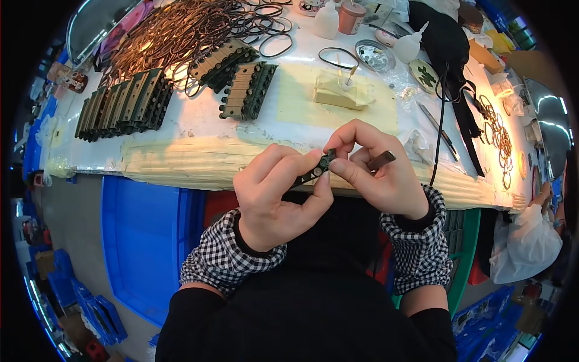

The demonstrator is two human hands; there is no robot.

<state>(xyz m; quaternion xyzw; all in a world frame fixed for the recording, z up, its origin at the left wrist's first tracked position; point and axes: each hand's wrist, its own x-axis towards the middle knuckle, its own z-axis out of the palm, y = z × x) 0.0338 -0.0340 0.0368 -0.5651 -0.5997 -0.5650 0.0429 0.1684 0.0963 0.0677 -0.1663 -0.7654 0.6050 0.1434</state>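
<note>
Above the near table edge, my left hand (pixel 280 193) is closed, pinching a short dark green strip (pixel 316 172) with round studs between thumb and fingers. My right hand (pixel 377 172) is closed too, its thumb and forefinger at the strip's upper end. A flat brown piece (pixel 381 160) sticks out between the other fingers of that hand; whether it is a tool or part of the strip I cannot tell. Fingertips partly cover the strip. Beyond my hands, a wrapped yellowish block (pixel 339 93) with a small upright stick lies on a yellow sheet (pixel 295 90).
Rows of green and tan studded pieces (pixel 123 105) stand at the left, with more (pixel 247 90) nearer the middle. Behind them lies a heap of dark loops (pixel 175 42). A pen-like tool (pixel 438 130) and black straps (pixel 464 114) lie right. A blue bin (pixel 142 241) is below left.
</note>
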